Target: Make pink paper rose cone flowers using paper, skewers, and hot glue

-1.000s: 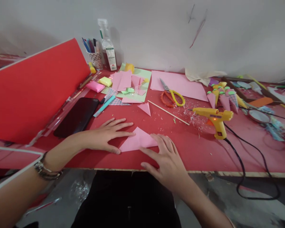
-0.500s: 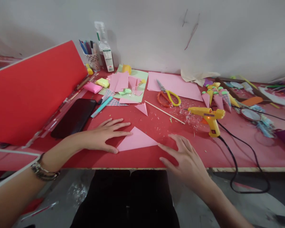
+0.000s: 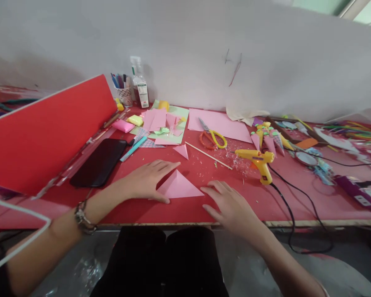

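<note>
A pink paper triangle (image 3: 179,187) lies flat on the red table (image 3: 185,208) near its front edge. My left hand (image 3: 146,180) rests flat on the table with fingers stretched out, pressing the triangle's left edge. My right hand (image 3: 230,204) lies open just right of the triangle, its fingertips at the paper's right corner. A smaller pink triangle (image 3: 182,151) lies a little farther back.
A yellow glue gun (image 3: 257,158) with a black cord stands right of my hands. Scissors (image 3: 212,137), a wooden stick (image 3: 207,155) and pink sheets lie behind. A black phone (image 3: 99,161) and a slanted red board (image 3: 46,132) are at the left; paper cones (image 3: 267,138) at the right.
My right hand slid off the triangle to the right, then came back to its right corner. My left hand closed its fingers together along the left edge. The camera tilted up.
</note>
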### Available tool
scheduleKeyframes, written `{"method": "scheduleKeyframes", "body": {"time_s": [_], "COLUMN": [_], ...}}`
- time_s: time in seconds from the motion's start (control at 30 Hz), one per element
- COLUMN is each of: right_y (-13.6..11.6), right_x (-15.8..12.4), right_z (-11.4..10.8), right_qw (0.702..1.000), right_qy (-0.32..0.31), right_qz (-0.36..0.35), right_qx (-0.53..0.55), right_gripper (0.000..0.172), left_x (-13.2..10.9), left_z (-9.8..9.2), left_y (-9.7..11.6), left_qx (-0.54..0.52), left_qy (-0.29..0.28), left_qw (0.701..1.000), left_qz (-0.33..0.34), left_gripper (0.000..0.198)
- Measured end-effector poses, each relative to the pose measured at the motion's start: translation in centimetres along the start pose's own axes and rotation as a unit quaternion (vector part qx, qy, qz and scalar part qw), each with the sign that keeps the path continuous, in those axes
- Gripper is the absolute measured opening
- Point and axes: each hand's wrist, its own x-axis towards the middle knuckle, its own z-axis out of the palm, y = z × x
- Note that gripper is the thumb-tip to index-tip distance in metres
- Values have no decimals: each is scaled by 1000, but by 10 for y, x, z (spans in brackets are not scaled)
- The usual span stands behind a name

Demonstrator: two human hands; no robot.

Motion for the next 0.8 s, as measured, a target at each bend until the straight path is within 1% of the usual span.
{"method": "scheduleKeyframes", "body": {"time_s": [0.1,0.23,0.3,0.33,0.37,0.43,0.47,0.5,0.53,0.57,0.6,0.63,0.67,0.7,0.73,0.77,0.8], "right_y": [-3,-4,-3,-2,-1,1,2,3,3,3,3,2,1,0,-1,-2,-3], "right_x": [14,33,44,51,58,76,86,96,105,114,120,125,127,128,127,126,123], "right_z": [-7,-19,-27,-31,-33,-36,-34,-31,-26,-20,-14,-7,0,5,10,13,14], "right_qw": [1000,998,996,993,988,966,950,933,911,887,864,846,836,836,843,851,857], "right_qy": [-21,-22,-2,17,41,98,127,169,208,239,249,243,229,200,168,137,109], "right_qz": [5,-12,-20,-30,-44,-74,-75,-51,-25,4,29,45,44,34,22,13,7], "right_qx": [10,56,87,111,142,226,274,314,354,395,437,472,498,509,511,507,503], "right_gripper": [40,46,47,45,41,33,32,33,39,43,46,44,38,29,20,15,17], "left_x": [11,23,27,29,31,34,37,39,42,44,47,49,51,51,51,50,48], "left_z": [0,0,-1,-3,-6,-12,-15,-18,-20,-20,-20,-18,-15,-11,-8,-4,-1], "left_y": [10,11,8,6,3,-4,-9,-13,-18,-23,-27,-29,-30,-30,-27,-24,-19], "left_qx": [-71,-187,-229,-247,-265,-300,-320,-345,-376,-416,-458,-493,-516,-529,-533,-533,-537], "left_qy": [33,21,27,35,48,96,135,179,227,272,297,312,307,297,282,253,232], "left_qw": [997,982,973,968,963,949,938,921,898,866,836,810,797,792,793,801,801], "left_qz": [2,15,16,15,13,0,-11,-23,-37,-48,-56,-61,-63,-67,-84,-106,-126], "left_gripper": [81,74,68,61,49,24,18,17,19,20,23,27,30,34,36,37,39]}}
